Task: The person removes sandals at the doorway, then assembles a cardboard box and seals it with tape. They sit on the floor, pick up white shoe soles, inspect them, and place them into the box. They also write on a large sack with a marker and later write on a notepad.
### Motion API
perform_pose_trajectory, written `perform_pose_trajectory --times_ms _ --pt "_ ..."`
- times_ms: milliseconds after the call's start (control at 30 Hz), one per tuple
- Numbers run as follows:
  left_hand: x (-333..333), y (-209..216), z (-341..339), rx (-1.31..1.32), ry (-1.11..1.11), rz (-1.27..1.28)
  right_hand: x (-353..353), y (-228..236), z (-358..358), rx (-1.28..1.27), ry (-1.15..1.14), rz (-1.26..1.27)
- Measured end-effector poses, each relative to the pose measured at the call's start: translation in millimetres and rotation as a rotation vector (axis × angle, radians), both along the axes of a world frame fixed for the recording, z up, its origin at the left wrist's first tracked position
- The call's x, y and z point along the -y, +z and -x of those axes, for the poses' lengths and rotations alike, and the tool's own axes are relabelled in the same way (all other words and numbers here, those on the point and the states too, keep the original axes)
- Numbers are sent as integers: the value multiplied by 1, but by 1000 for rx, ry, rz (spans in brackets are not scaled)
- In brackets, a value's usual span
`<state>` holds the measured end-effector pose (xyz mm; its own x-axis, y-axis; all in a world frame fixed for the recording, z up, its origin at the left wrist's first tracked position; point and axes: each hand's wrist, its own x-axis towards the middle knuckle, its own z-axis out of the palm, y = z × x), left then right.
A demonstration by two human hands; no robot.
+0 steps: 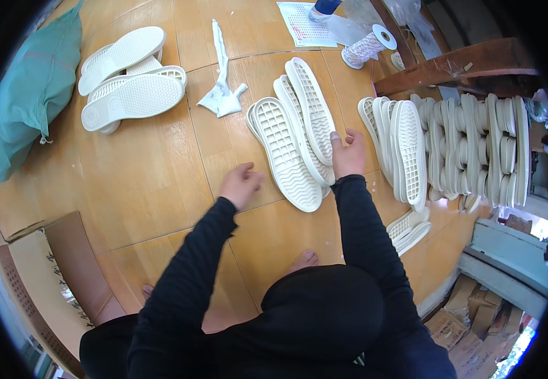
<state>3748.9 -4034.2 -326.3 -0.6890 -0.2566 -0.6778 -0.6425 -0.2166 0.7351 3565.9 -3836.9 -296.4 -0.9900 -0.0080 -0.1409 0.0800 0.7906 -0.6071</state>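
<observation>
A group of white shoe soles lies on the wooden floor before me, grid and wavy-ribbed sides up. The upper right sole rests partly over another. My right hand is at its lower right edge, thumb against the sole and the visible fingers apart from the thumb; some fingers are hidden. To the left of the group, my left hand hovers with loosely bent, parted fingers and nothing in them. It is apart from the nearest sole.
More soles lie at the far left beside a green sack. A white cloth strip is farther off. Stacked soles stand at right. A cord spool, printed sheet and cardboard box surround the area.
</observation>
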Motion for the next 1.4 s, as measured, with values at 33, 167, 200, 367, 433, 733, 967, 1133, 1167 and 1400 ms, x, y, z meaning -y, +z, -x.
perform_pose_trajectory --times_ms 33,167,200,367,433,733,967,1133,1167,1400 --pt "-25 -1 6 -97 8 139 -5 -3 -3 -42 -15 -10" --pt "-51 -5 25 -225 44 158 -33 -18 -33 314 -215 11" --pt "-48 -4 27 -159 -12 94 -39 -21 -44 427 -175 167" --pt "-22 10 23 40 -2 -97 -45 -22 -88 798 -158 640" --pt "-17 16 14 38 -30 -23 -37 -18 -97 772 -160 616" --pt "-96 30 -81 -52 510 -369 -31 17 -92 331 -244 1168" --pt "-68 115 -55 -556 -250 545 -88 82 -44 584 85 1046" --pt "4 138 -20 -640 -540 1048 -108 104 -62 781 234 990" --pt "7 133 -22 -610 -627 1050 -107 101 -68 855 266 994" --pt "23 64 -85 137 -325 -204 -79 29 -100 598 -86 276"
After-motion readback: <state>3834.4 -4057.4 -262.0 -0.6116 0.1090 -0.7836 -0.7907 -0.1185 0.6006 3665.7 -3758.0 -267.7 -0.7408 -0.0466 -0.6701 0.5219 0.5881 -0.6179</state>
